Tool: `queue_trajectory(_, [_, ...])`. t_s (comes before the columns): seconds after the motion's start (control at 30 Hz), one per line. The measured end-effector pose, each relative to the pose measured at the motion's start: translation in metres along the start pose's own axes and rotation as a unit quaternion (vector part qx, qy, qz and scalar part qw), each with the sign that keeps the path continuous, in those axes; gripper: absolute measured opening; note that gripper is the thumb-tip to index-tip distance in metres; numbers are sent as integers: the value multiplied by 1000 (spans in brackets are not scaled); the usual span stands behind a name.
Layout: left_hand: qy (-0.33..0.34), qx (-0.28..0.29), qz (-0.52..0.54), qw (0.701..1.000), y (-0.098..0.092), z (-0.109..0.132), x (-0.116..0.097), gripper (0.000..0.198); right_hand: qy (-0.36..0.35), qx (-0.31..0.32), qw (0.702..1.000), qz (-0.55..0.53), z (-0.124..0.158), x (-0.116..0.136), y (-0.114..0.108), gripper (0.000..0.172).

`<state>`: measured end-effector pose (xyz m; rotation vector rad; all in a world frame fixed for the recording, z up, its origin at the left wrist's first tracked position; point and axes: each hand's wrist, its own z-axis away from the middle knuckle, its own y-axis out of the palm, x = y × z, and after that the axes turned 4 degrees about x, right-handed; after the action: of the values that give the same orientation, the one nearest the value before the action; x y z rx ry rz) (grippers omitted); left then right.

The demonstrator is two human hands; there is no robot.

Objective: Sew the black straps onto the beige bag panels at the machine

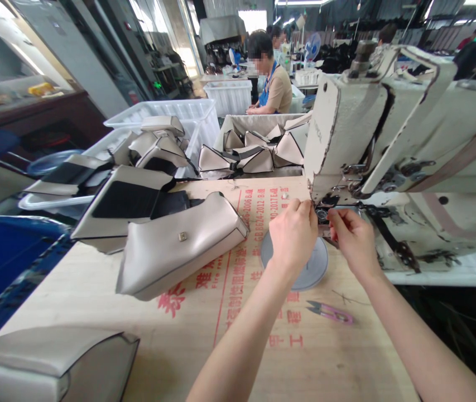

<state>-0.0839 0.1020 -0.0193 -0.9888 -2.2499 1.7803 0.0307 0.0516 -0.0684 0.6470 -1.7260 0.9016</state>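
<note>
Both hands are up at the needle area of a cream sewing machine (338, 128) with chipped paint. My left hand (293, 231) is closed, its fingertips pinched together beside the presser foot; what they hold is too small to see. My right hand (355, 240) pinches thumb against fingers just right of the small metal bobbin area (322, 213); anything in its grip cannot be made out. Beneath the hands is a round grey disc (319, 265) on the wooden tabletop (246, 357). Pink-handled thread snips (332, 312) rest on the wood below, near a few loose threads.
Left on the table lie a beige bag (179, 251) with a small clasp, a bag with a black panel (123, 195), and another bag (53, 357) at the near corner. White crates (204, 131) behind hold several more. Beyond, a co-worker (277, 89) sits in a blue apron.
</note>
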Motion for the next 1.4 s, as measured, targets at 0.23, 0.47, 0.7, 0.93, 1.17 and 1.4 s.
queue_trajectory(0.23, [10, 7, -11, 1000, 1, 0, -1, 23, -5, 6, 1000, 0, -1, -1, -1, 38])
queue_trajectory(0.47, [9, 10, -6, 1000, -1, 1, 0, 23, -4, 0, 1000, -1, -1, 0, -1, 37])
queue_trajectory(0.7, [17, 19, -7, 1000, -3, 1, 1, 26, -7, 2, 1000, -3, 0, -2, -1, 37])
queue_trajectory(0.93, [3, 44, 8, 999, -8, 0, -2, 27, -3, 5, 1000, -21, -1, -3, 0, 35])
queue_trajectory(1.17, [-14, 16, 23, 1000, -3, -1, -1, 25, -25, -14, 1000, -2, -5, -2, 1, 31])
queue_trajectory(1.4, [-13, 12, 35, 999, 3, -5, -1, 22, -50, -53, 994, 82, -15, -4, 10, 29])
